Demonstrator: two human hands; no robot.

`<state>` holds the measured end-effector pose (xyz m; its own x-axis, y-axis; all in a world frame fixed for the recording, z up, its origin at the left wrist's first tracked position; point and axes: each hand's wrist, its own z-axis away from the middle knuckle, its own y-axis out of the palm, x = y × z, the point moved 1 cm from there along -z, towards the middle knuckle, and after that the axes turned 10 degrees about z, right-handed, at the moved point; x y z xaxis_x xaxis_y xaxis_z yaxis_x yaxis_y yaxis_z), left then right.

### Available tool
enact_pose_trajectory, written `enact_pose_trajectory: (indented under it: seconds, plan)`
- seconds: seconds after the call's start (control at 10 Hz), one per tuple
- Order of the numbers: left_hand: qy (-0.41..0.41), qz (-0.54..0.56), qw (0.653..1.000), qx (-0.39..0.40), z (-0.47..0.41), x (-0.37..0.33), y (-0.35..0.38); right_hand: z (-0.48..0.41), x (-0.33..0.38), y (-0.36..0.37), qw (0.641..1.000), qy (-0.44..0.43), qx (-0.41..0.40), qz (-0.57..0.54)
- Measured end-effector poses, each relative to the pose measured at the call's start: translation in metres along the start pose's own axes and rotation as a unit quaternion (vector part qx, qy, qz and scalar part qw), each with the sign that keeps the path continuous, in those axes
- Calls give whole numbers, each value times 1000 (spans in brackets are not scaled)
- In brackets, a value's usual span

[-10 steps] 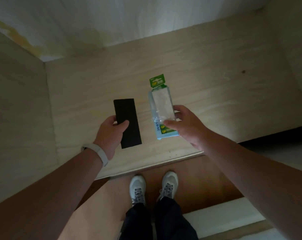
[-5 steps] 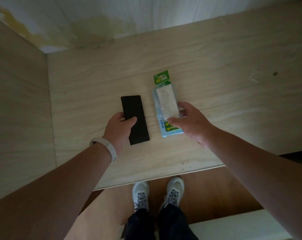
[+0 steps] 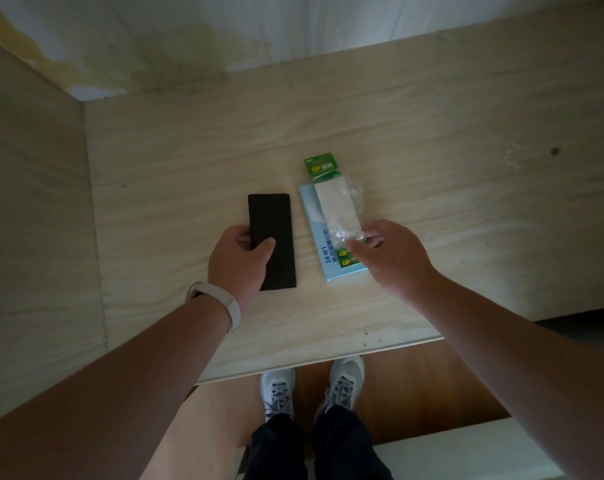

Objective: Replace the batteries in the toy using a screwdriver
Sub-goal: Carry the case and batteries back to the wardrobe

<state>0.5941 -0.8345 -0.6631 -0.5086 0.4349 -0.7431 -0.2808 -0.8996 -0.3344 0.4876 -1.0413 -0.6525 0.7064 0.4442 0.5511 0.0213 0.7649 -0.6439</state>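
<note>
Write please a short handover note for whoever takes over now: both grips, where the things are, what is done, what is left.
The left grip holds the black slab by its near left edge, on the table.
The right grip pinches the near end of the clear packet, which lies on the blue box; a green card sticks out at the far end.
Done: the things lie side by side; nothing looks opened.
Left: everything. Unpack, unscrew, swap batteries, close. No loose screwdriver or batteries in view.
</note>
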Motion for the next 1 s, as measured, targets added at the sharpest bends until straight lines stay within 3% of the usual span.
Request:
enact_pose_trajectory:
  seconds: [0.2, 0.4, 0.6, 0.8, 1.0]
  plan:
    - [27, -58, 997, -33, 2, 4, 5, 3, -7, -7, 994, 21, 15, -110]
    - [35, -91, 994, -55, 0, 6, 8, 4, -20, -25, 982, 40, -51, -179]
    - [25, -104, 993, -50, -1, 3, 7, -3, -45, -34, 995, 36, -62, -65]
    - [54, -126, 990, -41, 6, -2, 1, -4, -50, -27, 987, -8, -103, 124]
    - [132, -171, 976, -37, 30, -23, -17, 8, -32, -42, 983, -20, -97, 157]
